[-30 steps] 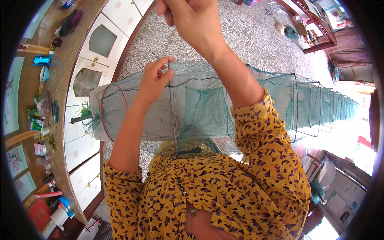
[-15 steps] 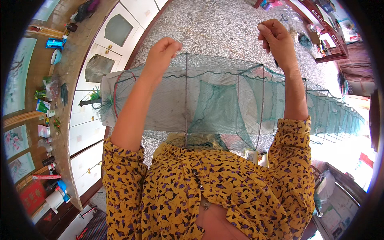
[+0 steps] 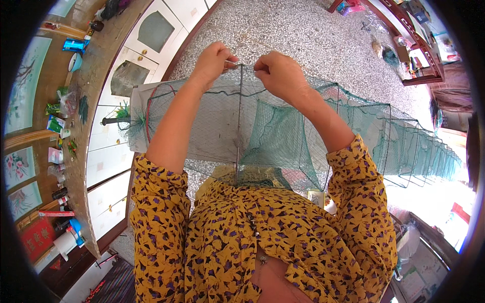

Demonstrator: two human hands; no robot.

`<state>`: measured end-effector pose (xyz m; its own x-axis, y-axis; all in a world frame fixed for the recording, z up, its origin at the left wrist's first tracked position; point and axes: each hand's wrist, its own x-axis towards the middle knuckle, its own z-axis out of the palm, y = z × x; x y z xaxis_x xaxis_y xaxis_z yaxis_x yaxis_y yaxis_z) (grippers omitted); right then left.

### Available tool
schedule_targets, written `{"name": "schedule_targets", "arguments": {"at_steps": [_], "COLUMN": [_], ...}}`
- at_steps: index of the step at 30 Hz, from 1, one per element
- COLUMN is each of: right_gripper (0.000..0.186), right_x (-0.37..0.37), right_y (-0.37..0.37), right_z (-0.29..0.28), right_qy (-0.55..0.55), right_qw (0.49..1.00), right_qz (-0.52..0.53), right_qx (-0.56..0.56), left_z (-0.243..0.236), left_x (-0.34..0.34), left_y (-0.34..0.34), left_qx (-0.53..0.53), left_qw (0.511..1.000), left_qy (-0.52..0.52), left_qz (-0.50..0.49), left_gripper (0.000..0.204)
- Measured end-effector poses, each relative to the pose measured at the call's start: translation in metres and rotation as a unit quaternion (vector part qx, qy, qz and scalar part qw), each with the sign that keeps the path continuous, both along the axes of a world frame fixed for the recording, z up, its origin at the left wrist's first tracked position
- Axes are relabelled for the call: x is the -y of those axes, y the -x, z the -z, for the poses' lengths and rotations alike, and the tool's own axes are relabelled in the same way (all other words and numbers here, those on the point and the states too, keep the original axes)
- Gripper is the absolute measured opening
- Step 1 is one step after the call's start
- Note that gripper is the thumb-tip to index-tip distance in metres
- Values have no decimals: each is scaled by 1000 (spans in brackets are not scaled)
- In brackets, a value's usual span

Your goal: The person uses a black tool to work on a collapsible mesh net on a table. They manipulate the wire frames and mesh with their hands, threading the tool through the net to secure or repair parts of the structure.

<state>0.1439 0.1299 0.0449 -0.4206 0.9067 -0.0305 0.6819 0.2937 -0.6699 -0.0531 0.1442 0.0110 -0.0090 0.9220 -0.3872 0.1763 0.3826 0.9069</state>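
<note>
A long green mesh fish trap (image 3: 281, 132) with square wire frames stretches across in front of me, running off to the far right. At the top corner of one upright wire frame (image 3: 239, 116), my left hand (image 3: 214, 64) is on the left side, fingers pinched together. Just right of the same corner, my right hand (image 3: 281, 73) has its thumb and fingertips pressed together, a short gap from the left. What either pinch holds is too fine to make out. A green cord (image 3: 222, 94) runs along the mesh below the hands.
A pale board or cloth (image 3: 207, 126) lies behind the mesh. White cabinets (image 3: 108, 164) and a cluttered counter (image 3: 83, 151) stand at left. A reddish-brown wooden shelf unit (image 3: 422, 78) is at the far right, above the speckled floor (image 3: 283, 30).
My right hand has come left and down from the upper right to the frame's top corner, close to my left hand. The left has shifted slightly; both stay pinched.
</note>
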Motion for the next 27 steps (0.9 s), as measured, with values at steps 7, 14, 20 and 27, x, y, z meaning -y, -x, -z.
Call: {"name": "schedule_targets", "arguments": {"at_steps": [7,14,20,27], "right_gripper": [16,40,25,30], "right_x": [9,-31,-75,-78], "right_y": [54,63,55,72], "right_z": [26,-17,12,41], "right_qy": [-77,-7,197,234], "right_qw": [976,971,967,966], "right_qz": [118,-65,-145,-96], "right_qx": [-167,232,73,-57], "left_z": [3,30,34,60], "left_x": [7,8,17,6], "left_y": [-1,8,-8,-1], "left_qx": [86,-164,-176,-120], "left_qw": [993,982,969,990], "left_qy": [67,-89,-67,31], "left_qz": [-45,33,-161,-62], "left_gripper": [8,8,15,12]}}
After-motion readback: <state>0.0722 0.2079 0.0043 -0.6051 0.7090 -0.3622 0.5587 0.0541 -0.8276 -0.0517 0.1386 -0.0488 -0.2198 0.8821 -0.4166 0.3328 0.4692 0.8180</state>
